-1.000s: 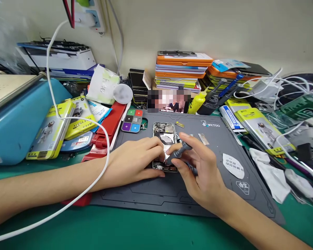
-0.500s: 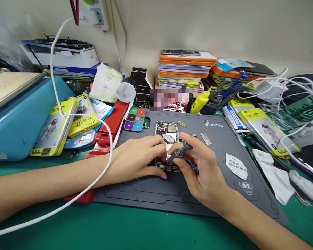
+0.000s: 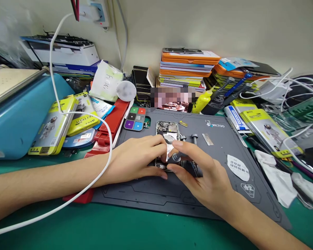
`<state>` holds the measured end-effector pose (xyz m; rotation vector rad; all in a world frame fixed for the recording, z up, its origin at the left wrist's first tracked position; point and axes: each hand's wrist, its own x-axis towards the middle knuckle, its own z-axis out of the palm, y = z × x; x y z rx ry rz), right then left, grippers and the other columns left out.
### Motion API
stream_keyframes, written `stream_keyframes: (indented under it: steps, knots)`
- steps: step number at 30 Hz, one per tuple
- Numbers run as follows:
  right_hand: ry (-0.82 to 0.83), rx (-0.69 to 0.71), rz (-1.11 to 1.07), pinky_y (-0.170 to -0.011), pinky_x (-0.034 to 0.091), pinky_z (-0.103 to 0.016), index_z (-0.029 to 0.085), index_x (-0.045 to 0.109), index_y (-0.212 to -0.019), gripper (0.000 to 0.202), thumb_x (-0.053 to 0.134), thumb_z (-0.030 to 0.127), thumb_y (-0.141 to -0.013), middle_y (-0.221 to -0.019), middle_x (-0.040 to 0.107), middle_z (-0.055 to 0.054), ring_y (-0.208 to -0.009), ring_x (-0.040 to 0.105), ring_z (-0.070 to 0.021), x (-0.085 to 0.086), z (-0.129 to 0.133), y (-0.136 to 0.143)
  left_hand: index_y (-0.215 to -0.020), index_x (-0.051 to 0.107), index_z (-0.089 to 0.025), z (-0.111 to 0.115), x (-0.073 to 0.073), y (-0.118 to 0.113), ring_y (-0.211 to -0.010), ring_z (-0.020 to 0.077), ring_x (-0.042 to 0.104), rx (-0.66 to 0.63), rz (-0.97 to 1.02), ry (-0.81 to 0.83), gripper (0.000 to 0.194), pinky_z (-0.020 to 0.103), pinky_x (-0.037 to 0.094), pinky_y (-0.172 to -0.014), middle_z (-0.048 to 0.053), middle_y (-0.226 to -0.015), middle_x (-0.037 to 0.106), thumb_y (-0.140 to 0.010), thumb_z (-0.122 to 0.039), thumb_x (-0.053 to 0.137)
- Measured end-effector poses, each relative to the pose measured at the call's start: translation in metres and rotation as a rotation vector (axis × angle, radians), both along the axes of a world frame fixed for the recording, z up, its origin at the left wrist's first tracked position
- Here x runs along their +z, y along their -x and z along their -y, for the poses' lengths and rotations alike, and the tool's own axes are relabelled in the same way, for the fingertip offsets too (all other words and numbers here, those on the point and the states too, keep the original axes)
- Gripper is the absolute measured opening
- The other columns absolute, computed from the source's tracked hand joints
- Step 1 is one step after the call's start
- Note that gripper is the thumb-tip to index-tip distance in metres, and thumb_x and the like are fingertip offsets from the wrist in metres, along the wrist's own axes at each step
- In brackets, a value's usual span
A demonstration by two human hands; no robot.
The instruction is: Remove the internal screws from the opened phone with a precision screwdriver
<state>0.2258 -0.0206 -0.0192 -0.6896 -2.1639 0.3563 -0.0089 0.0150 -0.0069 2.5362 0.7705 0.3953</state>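
Green bench top (image 3: 135, 229), cluttered, cream wall behind; dark grey work mat (image 3: 224, 146) in the middle of it. Opened phone (image 3: 167, 130) lies face-down-open on the mat, long axis running away from me, innards showing at its far end; near half hidden under my hands. My left hand (image 3: 135, 158) lies flat over the phone's left edge, fingers loosely curled and pressing down on it, not clenched around anything. My right hand (image 3: 200, 173) is closed around a dark grey screwdriver (image 3: 177, 157), thumb and forefinger pinching the shaft, tip down on the phone's lower middle; exact screw too small to make out. Colour-square parts tray (image 3: 135, 119) sits just left of the phone's far end. Two small dark bits (image 3: 194, 138) stand upright on the mat just right of the phone. White oval sticker (image 3: 238, 168) farther right. White cable (image 3: 104, 128) loops over my left forearm. Blue machine (image 3: 18, 114) far left, yellow battery packs (image 3: 53, 126) leaning beside it. Stack of orange cases (image 3: 187, 66) at the wall.
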Motion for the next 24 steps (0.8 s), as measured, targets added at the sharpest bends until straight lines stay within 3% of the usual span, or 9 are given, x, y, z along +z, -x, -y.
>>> stream_keyframes:
  steps: [5,7,12,18,24]
  knots:
    - [0.068,0.064,-0.003,-0.098,0.065,-0.043,0.030,0.035,-0.164,0.079,0.051,-0.001,-0.094,-0.139,0.070,-0.009,-0.120,0.072,-0.0236,0.0046,0.0021,-0.0008,-0.119,0.062,-0.020,-0.0003,0.0008,-0.0004,-0.106,0.0224,0.069,0.018,0.049,0.068,0.028,0.031,0.055,-0.086,0.006,-0.118,0.068,-0.102,-0.041,0.071]
    - [0.055,0.077,-0.004,-0.103,0.063,-0.048,0.027,0.036,-0.163,0.079,0.054,0.000,-0.091,-0.142,0.067,-0.012,-0.128,0.068,-0.0263,0.0053,0.0022,-0.0013,-0.119,0.062,-0.020,0.0002,0.0001,0.0005,-0.107,0.0219,0.070,0.024,0.053,0.085,0.023,0.032,0.055,-0.088,0.005,-0.121,0.067,-0.104,-0.036,0.069]
    - [0.053,0.053,-0.005,-0.094,0.066,-0.044,0.031,0.033,-0.164,0.078,0.048,-0.001,-0.095,-0.153,0.063,-0.010,-0.133,0.066,-0.0254,0.0058,0.0017,-0.0019,-0.120,0.063,-0.022,0.0016,-0.0031,0.0029,-0.112,0.0235,0.070,0.014,0.029,0.055,0.016,0.033,0.055,-0.092,0.005,-0.128,0.066,-0.106,-0.029,0.065]
    - [-0.041,0.007,0.021,-0.109,0.059,-0.050,0.025,0.033,-0.164,0.080,0.068,0.008,-0.094,-0.150,0.065,-0.015,-0.134,0.066,-0.0280,0.0049,0.0003,0.0002,-0.110,0.063,-0.023,0.0017,-0.0013,0.0021,-0.107,0.0207,0.071,0.008,0.027,0.031,0.008,0.029,0.053,-0.085,0.003,-0.127,0.065,-0.108,-0.030,0.060]
    - [-0.017,-0.011,-0.011,-0.106,0.062,-0.050,0.029,0.034,-0.163,0.076,0.065,0.006,-0.098,-0.148,0.067,-0.013,-0.131,0.070,-0.0280,0.0017,-0.0017,0.0017,-0.110,0.065,-0.024,0.0005,-0.0023,0.0025,-0.099,0.0185,0.071,0.002,0.025,-0.016,0.009,0.028,0.050,-0.076,0.002,-0.122,0.065,-0.108,-0.030,0.059]
